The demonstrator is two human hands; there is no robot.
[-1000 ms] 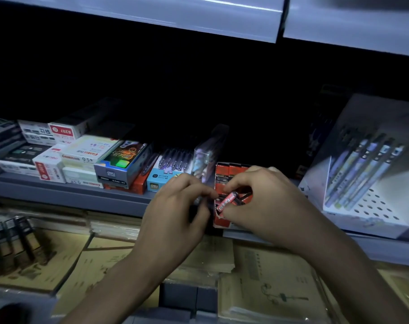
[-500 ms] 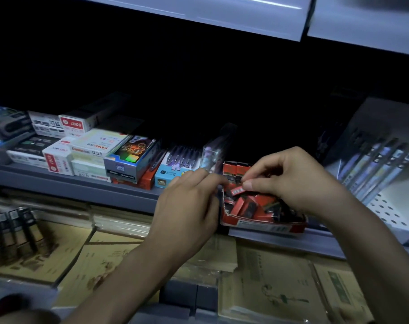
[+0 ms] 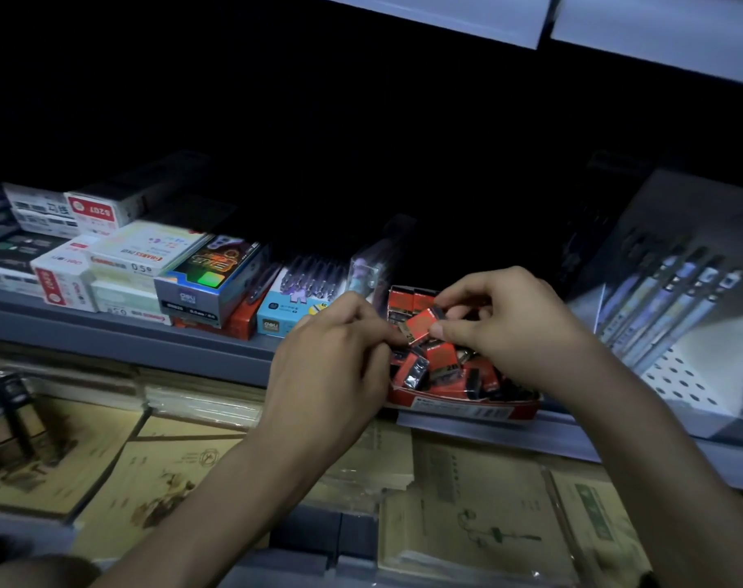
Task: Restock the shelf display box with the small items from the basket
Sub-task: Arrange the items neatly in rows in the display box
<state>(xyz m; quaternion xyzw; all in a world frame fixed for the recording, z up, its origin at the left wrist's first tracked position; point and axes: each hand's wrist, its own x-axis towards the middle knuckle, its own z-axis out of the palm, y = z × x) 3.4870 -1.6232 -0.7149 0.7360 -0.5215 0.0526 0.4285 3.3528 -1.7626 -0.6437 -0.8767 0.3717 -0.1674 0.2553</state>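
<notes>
Your right hand (image 3: 509, 328) sits center-right of frame, thumb and forefinger pinching a small red packet (image 3: 420, 326) by its right edge; the packet is tilted and held just above the box (image 3: 467, 407). Your left hand (image 3: 331, 362) is at frame center, fingers curled, tips meeting at the packet's lower-left corner and touching it; can't tell if it actually grips or only steadies. The box is a low red tray at the front edge of the grey shelf (image 3: 149, 345), just right of center, front lip facing you. Inside it is a loose pile of red-and-black packets (image 3: 441, 362) lying at mixed angles, plus a few standing upright along the back wall. Your right wrist covers the box's right end. Left of the box, on the same shelf: a light-blue pen box (image 3: 284, 311), then a dark blue box (image 3: 208, 286) resting on orange ones, then white boxes (image 3: 140, 256) stacked toward the left edge of frame. Far right of frame, a white perforated stand (image 3: 692, 375) holds a row of pens (image 3: 675, 307) leaning back. Bottom of frame, below the shelf: tan notebooks (image 3: 467, 502) lying flat in wrap. Back of the shelf is too dark to read
</notes>
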